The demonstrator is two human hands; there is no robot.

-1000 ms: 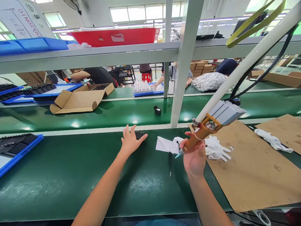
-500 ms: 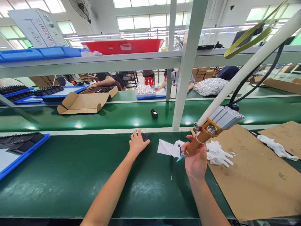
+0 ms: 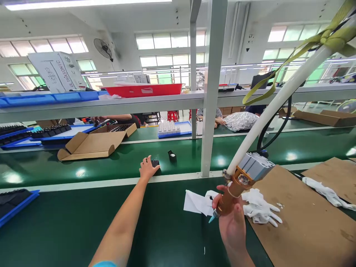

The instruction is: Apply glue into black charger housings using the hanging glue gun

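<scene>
My left hand (image 3: 147, 170) reaches over the white rail, its fingers round a small black plastic part (image 3: 156, 163) at the near edge of the green belt. The hand covers part of that piece. To its right, a second black part (image 3: 172, 156) with a light inside stands on the belt by itself. My right hand (image 3: 231, 222) grips a copper-coloured glue dispenser (image 3: 234, 193) with a blue tapered nozzle (image 3: 212, 217) tilted down to the left. A grey block (image 3: 254, 167) forms its upper end. White paper (image 3: 194, 202) lies behind the nozzle.
A white post (image 3: 209, 111) and a slanted white pole (image 3: 272, 105) rise ahead. White gloves (image 3: 261, 205) lie on brown cardboard (image 3: 308, 226) at right. A blue tray (image 3: 19, 207) of black parts sits at left. Beyond the belt are an open carton (image 3: 91, 144) and other people's hands.
My left hand has carried the black part forward from the near green worktop across the white rail to the belt. The view has tilted up; my right hand keeps holding the dispenser.
</scene>
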